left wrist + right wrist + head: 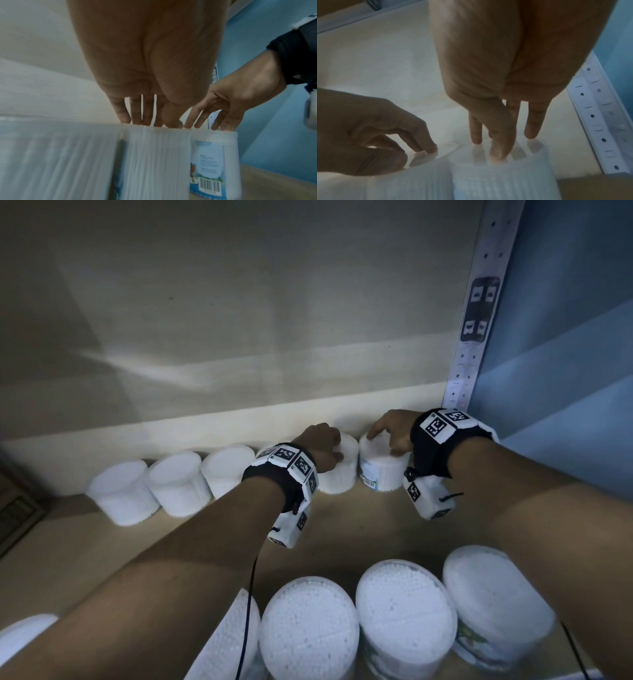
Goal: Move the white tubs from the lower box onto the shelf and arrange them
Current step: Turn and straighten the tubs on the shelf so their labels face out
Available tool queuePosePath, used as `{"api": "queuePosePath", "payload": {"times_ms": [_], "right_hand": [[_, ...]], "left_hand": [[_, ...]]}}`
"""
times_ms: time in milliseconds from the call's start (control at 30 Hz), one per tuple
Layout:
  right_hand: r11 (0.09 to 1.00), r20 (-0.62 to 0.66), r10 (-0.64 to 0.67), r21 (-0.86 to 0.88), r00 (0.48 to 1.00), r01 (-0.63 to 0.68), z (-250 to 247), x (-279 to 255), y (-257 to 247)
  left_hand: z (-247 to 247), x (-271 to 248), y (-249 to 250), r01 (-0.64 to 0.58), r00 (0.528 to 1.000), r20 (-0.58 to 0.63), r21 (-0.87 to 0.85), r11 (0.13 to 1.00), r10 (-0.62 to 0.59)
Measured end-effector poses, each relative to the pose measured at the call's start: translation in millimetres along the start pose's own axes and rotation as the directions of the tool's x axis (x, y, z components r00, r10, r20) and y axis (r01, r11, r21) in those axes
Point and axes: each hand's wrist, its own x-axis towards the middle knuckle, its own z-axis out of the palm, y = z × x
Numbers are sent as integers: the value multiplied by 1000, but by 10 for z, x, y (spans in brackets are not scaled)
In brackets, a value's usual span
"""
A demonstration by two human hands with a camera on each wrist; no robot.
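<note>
- At the back of the shelf (342, 529), toward one o'clock in the head view, both hands sit on top of two neighbouring white tubs.
- The left hand (322, 446) rests on the left tub (337, 474); its fingers (137, 111) reach down fairly straight, with the tips on the lid's rim, so the grip looks spread and pressing rather than pinching.
- The right hand (390, 433) rests on the right tub (383, 470), the one with the label and barcode facing forward; its fingertips (476, 134) touch the lid, extended and slightly apart, and nothing is clasped.
- These two tubs stand side by side at the right end of the back row, with three more tubs (178, 484) running toward nine o'clock against the back wall (239, 337).
- A front row of tubs (404, 611) stands at six o'clock, under the forearms.
- The step in hand appears to be squaring the last two tubs into line.
- Doing it well probably means pushing low and evenly, since pressure on a lid's edge could tip a tub.
- Both should slide back until they meet the wall and sideways until they touch their neighbours.
- Forearms should lift clear of the front row on the way out.
- The lower box is not in view.
</note>
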Motion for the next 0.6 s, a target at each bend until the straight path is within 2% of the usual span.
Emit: {"api": "queuePosePath", "payload": {"times_ms": [167,267,600], "right_hand": [[998,-102,69,7,992,-69,4,3,-4],[993,-84,114,-10,990,-116,60,21,31],[997,-31,42,-62,999,-43,30,18,17]], "left_hand": [[18,2,-5,5,1000,-8,-15,1000,-5],[27,5,-11,7,1000,-15,-27,1000,-7],[61,22,-53,-3,999,-35,-68,998,1]]}}
